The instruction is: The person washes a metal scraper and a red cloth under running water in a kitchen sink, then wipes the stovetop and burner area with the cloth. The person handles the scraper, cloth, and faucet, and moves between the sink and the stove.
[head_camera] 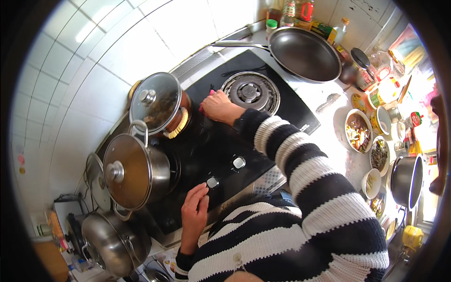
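My right hand (220, 106) is closed around a small pink object (202, 108); most of it is hidden by my fingers. That hand is over the black glass gas cooktop (215, 148), left of the bare burner (249, 91). Close by, a brown pot (185, 102) with a glass lid (155, 102) holds dark food. My left hand (195, 208) is at the cooktop's front, fingertips at the edge of a control knob (212, 182), thumb apart from it. A second control knob (239, 162) is farther right. A steel stockpot (158, 169) with a lid stands on the left burner.
Behind the cooktop, a frying pan (304, 53) rests with its handle toward the tiled wall (148, 42). Bowls of food (358, 130), jars (363, 77) and a dark saucepan (407, 181) crowd the right counter. A large steel pot (109, 243) is at lower left.
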The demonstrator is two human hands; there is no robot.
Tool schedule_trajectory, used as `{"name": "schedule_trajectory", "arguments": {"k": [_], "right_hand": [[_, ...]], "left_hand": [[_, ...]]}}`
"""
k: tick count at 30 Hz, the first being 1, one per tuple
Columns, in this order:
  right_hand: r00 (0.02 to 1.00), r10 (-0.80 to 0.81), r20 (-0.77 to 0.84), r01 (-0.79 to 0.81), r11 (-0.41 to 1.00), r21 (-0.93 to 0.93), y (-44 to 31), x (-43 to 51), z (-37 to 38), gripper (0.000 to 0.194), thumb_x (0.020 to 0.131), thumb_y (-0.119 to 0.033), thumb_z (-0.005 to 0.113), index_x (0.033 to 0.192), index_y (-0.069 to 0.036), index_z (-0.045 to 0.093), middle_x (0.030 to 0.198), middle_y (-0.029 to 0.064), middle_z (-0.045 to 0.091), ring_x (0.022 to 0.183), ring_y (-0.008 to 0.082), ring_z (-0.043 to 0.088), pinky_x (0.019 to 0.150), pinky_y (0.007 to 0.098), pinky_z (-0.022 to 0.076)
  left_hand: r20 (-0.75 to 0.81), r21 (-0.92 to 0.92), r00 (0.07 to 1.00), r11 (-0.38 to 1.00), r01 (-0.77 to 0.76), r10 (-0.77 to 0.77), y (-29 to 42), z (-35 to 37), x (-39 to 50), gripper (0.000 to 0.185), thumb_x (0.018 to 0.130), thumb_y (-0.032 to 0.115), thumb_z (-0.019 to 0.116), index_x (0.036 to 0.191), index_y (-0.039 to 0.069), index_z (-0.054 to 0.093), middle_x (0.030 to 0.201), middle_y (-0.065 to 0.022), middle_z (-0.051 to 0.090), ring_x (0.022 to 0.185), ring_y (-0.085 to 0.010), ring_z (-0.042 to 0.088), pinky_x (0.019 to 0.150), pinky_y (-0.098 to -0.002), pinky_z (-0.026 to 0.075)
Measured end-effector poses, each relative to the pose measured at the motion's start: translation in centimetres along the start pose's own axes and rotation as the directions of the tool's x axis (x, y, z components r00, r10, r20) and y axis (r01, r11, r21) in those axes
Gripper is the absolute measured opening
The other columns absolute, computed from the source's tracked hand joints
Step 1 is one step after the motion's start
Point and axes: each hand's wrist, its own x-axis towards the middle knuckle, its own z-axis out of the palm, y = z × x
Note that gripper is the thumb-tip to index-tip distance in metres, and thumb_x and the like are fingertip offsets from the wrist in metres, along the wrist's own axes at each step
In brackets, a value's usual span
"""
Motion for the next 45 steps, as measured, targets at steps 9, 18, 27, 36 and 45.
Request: {"name": "schedule_trajectory", "arguments": {"k": [9,18,27,36,45], "right_hand": [[0.975,0.215,-0.047,-0.218,0.974,-0.061,4.6,5.7,-0.4,0.021,0.084,-0.026,0.058,0.084,-0.013,0.075,0.088,0.0101,0.073,0.086,0.0248,0.071,0.071,0.0413,0.0527],[0.979,0.203,-0.002,-0.203,0.979,-0.015,7.3,5.0,0.0,0.024,0.085,-0.025,0.057,0.094,-0.008,0.072,0.1,0.0143,0.071,0.097,0.0321,0.066,0.083,0.0433,0.0498],[0.981,-0.169,-0.097,0.165,0.985,-0.051,2.8,-3.2,1.8,0.018,0.082,-0.014,0.057,0.097,-0.007,0.061,0.098,0.0128,0.064,0.107,0.0283,0.056,0.091,0.038,0.0421],[0.935,-0.335,-0.113,0.338,0.941,0.007,0.8,-12.3,0.1,0.033,0.068,-0.006,0.067,0.1,-0.007,0.057,0.099,0.0078,0.058,0.101,0.0269,0.053,0.093,0.0378,0.0412],[0.961,-0.272,0.058,0.267,0.961,0.077,0.0,-15.0,-1.6,0.054,0.064,-0.002,0.068,0.116,-0.004,0.053,0.123,0.0101,0.055,0.1,0.0279,0.053,0.088,0.0393,0.045]], "left_hand": [[-0.015,0.028,0.989,0.989,0.146,-0.146,0.2,-1.2,-0.2,0.018,0.089,0.001,0.059,0.106,-0.001,0.066,0.117,-0.0132,0.064,0.104,-0.0271,0.064,0.089,-0.0318,0.05],[-0.005,0.007,0.996,0.996,0.094,-0.094,-0.1,-0.8,1.6,0.019,0.088,0.001,0.062,0.106,-0.001,0.066,0.117,-0.0136,0.064,0.102,-0.0285,0.064,0.084,-0.0309,0.052],[0.007,0.01,0.999,0.999,-0.053,0.053,0.2,-0.6,2.4,0.018,0.089,0.003,0.062,0.106,-0.002,0.065,0.116,-0.0155,0.064,0.1,-0.0299,0.065,0.084,-0.0318,0.052],[-0.024,0.017,0.996,0.996,-0.083,0.083,0.2,-1.3,0.5,0.019,0.088,0.002,0.063,0.106,0.0,0.065,0.115,-0.0137,0.064,0.1,-0.0296,0.065,0.083,-0.0323,0.052],[-0.053,-0.045,0.998,0.999,-0.027,0.024,-1.8,-1.2,-1.1,0.019,0.087,0.002,0.063,0.106,0.0,0.065,0.113,-0.0132,0.064,0.099,-0.0297,0.065,0.084,-0.033,0.052]]}}
